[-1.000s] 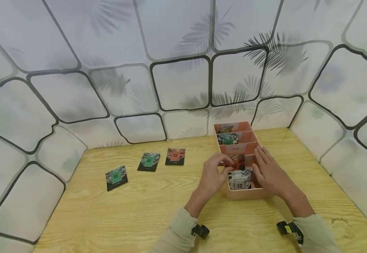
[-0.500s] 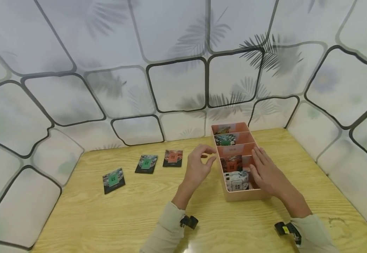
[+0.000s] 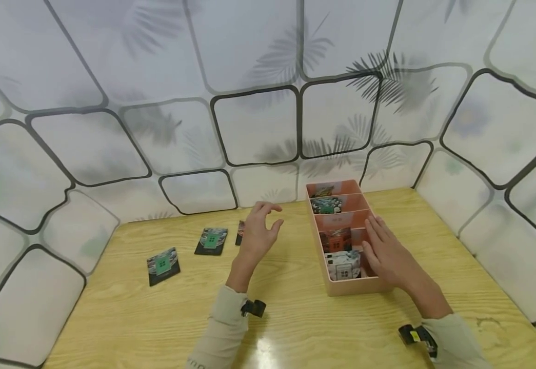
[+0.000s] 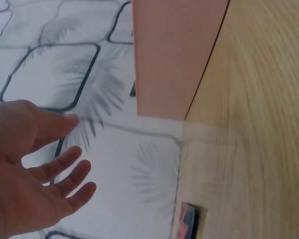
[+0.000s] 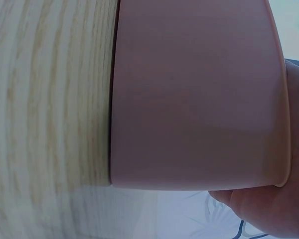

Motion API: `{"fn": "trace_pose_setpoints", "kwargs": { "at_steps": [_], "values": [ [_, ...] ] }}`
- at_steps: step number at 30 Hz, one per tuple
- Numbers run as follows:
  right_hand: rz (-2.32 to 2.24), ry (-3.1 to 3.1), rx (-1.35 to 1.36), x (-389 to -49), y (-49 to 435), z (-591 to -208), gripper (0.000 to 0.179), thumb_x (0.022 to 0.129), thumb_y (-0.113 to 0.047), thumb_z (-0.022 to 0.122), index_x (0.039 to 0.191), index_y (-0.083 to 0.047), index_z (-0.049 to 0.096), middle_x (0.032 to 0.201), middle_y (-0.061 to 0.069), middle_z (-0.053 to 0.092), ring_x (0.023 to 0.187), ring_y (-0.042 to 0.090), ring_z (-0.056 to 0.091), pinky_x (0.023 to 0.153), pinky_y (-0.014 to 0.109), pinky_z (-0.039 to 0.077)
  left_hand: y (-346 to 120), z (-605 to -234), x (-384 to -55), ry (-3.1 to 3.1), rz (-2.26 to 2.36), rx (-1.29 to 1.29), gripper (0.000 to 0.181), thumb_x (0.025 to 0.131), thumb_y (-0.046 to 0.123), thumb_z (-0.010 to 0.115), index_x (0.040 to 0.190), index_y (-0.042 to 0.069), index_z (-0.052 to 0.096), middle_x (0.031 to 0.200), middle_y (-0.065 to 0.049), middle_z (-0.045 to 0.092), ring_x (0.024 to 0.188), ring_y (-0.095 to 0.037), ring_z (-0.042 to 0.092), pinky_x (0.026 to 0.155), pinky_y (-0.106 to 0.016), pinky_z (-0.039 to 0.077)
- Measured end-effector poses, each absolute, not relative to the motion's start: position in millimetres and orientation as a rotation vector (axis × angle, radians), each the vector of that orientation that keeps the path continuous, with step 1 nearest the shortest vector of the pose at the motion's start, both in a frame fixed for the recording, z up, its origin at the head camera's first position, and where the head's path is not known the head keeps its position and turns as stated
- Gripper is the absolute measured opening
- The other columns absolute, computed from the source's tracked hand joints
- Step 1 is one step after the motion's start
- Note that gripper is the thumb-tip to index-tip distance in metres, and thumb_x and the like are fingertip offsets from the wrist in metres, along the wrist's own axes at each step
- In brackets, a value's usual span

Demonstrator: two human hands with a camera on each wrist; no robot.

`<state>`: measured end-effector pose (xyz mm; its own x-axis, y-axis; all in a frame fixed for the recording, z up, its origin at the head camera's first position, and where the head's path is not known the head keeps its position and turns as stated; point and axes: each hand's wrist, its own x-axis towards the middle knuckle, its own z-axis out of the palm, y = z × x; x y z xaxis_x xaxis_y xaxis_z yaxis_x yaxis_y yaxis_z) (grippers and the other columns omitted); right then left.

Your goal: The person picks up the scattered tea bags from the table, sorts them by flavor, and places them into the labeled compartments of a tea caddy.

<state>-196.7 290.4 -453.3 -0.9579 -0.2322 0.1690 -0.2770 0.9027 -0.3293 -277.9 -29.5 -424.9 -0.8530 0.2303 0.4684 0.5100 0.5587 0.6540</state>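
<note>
My left hand point(image 3: 259, 233) hovers over the table left of the pink divided box point(image 3: 360, 286), fingers loosely bent and holding nothing. It partly covers a black packet with a red label point(image 3: 239, 233). Further left lie two black packets with green labels, one nearer the middle point(image 3: 211, 241) and one at the far left point(image 3: 163, 265). My right hand point(image 3: 390, 253) rests on the box's right rim with fingers straight; in the right wrist view the box wall point(image 5: 199, 99) fills the middle. Inside the box stand a red packet point(image 3: 336, 241), white packets point(image 3: 343, 265) and a green-labelled packet point(image 3: 326, 205).
The box stands on a wood-grain table point(image 3: 295, 328), with a yellowish packet point(image 3: 323, 191) in its rearmost compartment. A patterned white wall covering point(image 3: 180, 138) rises behind the table and at both sides.
My left hand has let go of the red packet in the box and moved left, over the red-labelled packet on the table. The right hand has stayed on the box rim.
</note>
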Motion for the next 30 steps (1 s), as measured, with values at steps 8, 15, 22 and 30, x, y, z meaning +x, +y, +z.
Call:
{"fn": "trace_pose_setpoints", "kwargs": {
  "at_steps": [8, 15, 22, 30],
  "values": [
    [0.549, -2.94, 0.399, -196, 290, -453, 0.063, 0.11, -0.024, 0.041, 0.157, 0.014, 0.021, 0.165, 0.032, 0.013, 0.153, 0.046, 0.01, 0.122, 0.055, 0.015, -48, -435, -289, -2.539, -1.371, -0.468, 0.029, 0.092, -0.002, 0.075, 0.119, 0.003, 0.068, 0.129, -0.017, 0.055, 0.094, -0.034, 0.072, 0.08, -0.037, 0.06],
    [0.55, -2.94, 0.391, -194, 289, -450, 0.063, 0.11, -0.022, 0.043, 0.156, 0.014, 0.021, 0.165, 0.032, 0.014, 0.153, 0.047, 0.011, 0.122, 0.056, 0.016, -62, -451, -298, -2.604, -1.333, -0.332, 0.025, 0.095, 0.008, 0.075, 0.118, 0.005, 0.068, 0.133, -0.017, 0.057, 0.097, -0.031, 0.072, 0.08, -0.041, 0.059],
    [0.55, -2.937, 0.382, -195, 286, -450, 0.063, 0.109, -0.022, 0.044, 0.156, 0.014, 0.022, 0.165, 0.032, 0.015, 0.153, 0.047, 0.011, 0.121, 0.057, 0.018, -77, -465, -304, -2.621, -1.435, -0.352, 0.04, 0.094, 0.004, 0.075, 0.131, -0.002, 0.063, 0.136, -0.026, 0.051, 0.105, -0.038, 0.068, 0.085, -0.05, 0.057],
    [0.548, -2.934, 0.384, -196, 287, -449, 0.062, 0.109, -0.02, 0.045, 0.156, 0.015, 0.023, 0.165, 0.032, 0.015, 0.153, 0.047, 0.011, 0.121, 0.057, 0.017, -78, -467, -307, -2.761, -1.256, -0.265, 0.037, 0.094, 0.01, 0.077, 0.128, 0.0, 0.065, 0.14, -0.026, 0.048, 0.126, -0.047, 0.05, 0.097, -0.056, 0.049]
  ]
}}
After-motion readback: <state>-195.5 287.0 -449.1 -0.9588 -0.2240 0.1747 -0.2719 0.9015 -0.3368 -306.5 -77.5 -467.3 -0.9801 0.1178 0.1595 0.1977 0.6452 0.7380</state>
